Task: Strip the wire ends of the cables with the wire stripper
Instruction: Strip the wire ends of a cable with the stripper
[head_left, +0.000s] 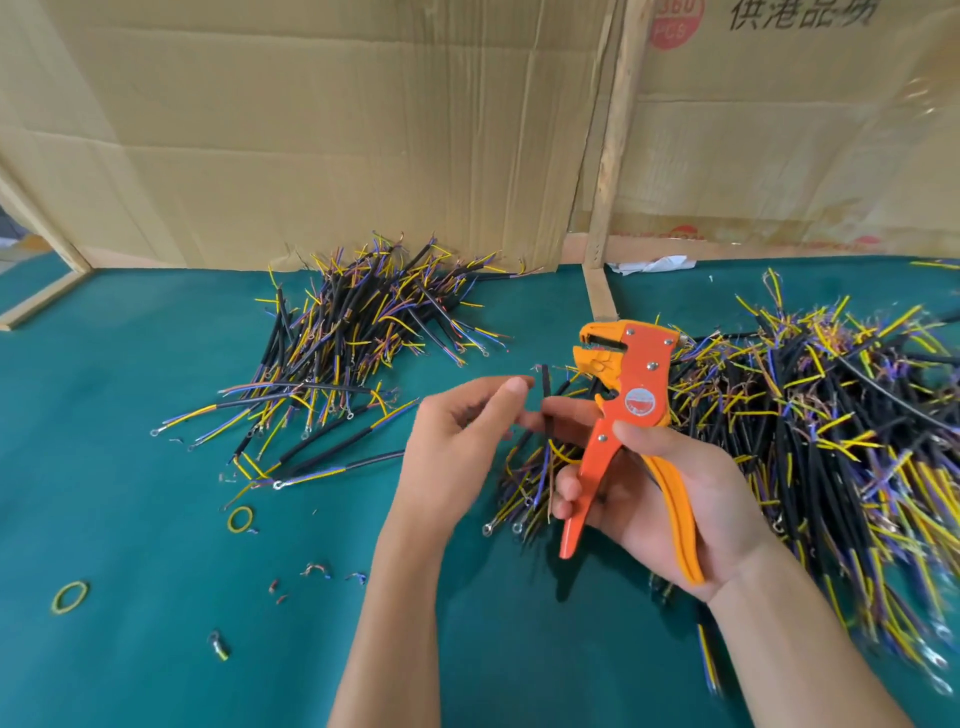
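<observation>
I see two bare forearms, no sleeves. Left hand (457, 431) and right hand (670, 499) wear no gloves. Nails trimmed short.

Stripper (631, 395) between two cable piles (353, 332) on table (130, 519).
</observation>
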